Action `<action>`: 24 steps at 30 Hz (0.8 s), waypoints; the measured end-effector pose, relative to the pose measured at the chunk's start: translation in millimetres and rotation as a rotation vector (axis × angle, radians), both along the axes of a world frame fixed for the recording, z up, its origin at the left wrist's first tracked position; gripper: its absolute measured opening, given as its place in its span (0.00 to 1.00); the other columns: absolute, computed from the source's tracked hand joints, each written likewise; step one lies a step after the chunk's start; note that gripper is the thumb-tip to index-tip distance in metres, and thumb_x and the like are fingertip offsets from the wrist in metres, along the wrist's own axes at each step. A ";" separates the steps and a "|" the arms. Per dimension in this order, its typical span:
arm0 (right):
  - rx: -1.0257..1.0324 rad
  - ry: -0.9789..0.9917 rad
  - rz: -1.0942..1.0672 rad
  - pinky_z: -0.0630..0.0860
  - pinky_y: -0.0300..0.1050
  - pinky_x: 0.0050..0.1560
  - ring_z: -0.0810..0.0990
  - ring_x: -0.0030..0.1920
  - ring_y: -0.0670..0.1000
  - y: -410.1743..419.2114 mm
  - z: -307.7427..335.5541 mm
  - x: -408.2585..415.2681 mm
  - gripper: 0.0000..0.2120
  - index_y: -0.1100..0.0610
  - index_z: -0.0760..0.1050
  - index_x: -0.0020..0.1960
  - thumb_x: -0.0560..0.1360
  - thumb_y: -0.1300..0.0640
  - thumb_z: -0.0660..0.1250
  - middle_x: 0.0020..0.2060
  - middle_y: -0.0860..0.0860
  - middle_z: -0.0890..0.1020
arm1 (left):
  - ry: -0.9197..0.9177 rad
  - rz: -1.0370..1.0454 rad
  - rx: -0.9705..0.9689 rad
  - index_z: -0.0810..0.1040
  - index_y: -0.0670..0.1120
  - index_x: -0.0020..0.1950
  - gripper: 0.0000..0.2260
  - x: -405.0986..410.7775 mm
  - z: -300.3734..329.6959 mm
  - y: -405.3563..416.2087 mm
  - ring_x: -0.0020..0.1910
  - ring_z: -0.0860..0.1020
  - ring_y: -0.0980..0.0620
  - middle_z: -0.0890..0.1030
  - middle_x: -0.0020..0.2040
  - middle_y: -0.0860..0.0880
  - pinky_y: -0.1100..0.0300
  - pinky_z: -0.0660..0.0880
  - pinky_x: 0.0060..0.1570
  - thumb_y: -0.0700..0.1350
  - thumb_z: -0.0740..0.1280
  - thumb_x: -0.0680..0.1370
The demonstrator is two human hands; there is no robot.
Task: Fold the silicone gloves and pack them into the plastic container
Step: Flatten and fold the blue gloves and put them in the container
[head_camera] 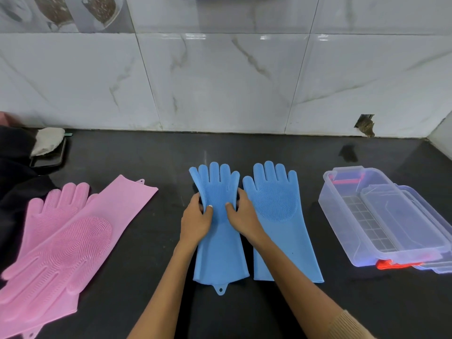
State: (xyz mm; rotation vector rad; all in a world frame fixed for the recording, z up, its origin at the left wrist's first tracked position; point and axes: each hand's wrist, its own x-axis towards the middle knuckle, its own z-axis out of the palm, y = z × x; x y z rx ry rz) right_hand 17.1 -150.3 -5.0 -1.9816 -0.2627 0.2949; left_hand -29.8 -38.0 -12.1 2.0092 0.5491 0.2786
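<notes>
Right now both hands work the same glove: the left hand (195, 220) and the right hand (241, 216) each pinch an edge of the left blue glove (219, 231) around its palm, thumbs on top and fingers tucked beneath, which looks like the grip for lifting the finger end and doubling it back toward the cuff. That glove lies flat on the dark counter (146, 241), fingers pointing to the tiled wall, its hanging tab nearest the person. Just beside it, almost touching, the right blue glove (281, 216) lies in the same direction, probably laid out so it can be folded next. Well to the left, two pink gloves (68, 231) overlap in a loose heap, untouched. To the right sits the plastic container (342, 216), open, with its clear lid (401, 216) resting partly inside it; nothing is packed yet, so the task is at its start.
</notes>
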 end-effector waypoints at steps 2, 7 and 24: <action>0.082 0.041 0.039 0.73 0.38 0.53 0.76 0.57 0.48 0.7 2.1 0.2 0.19 0.55 0.63 0.70 0.80 0.59 0.58 0.61 0.51 0.76 | -0.055 0.002 -0.301 0.71 0.45 0.65 0.15 0.8 5.5 1.3 0.46 0.79 0.53 0.79 0.47 0.54 0.61 0.76 0.42 0.38 0.61 0.78; 0.218 0.134 0.159 0.75 0.32 0.45 0.77 0.53 0.41 -7.9 18.3 8.0 0.17 0.48 0.63 0.70 0.81 0.54 0.56 0.55 0.42 0.77 | -0.124 -0.004 -0.755 0.76 0.57 0.58 0.15 0.5 23.8 0.2 0.45 0.84 0.52 0.85 0.47 0.55 0.60 0.79 0.37 0.38 0.63 0.77; 0.067 0.027 -0.178 0.74 0.47 0.60 0.76 0.61 0.51 -128.1 3.7 46.7 0.20 0.53 0.63 0.71 0.80 0.55 0.59 0.64 0.51 0.74 | -0.007 -0.342 -0.665 0.72 0.54 0.65 0.19 50.0 16.6 -68.1 0.48 0.84 0.48 0.83 0.52 0.48 0.52 0.82 0.45 0.39 0.65 0.76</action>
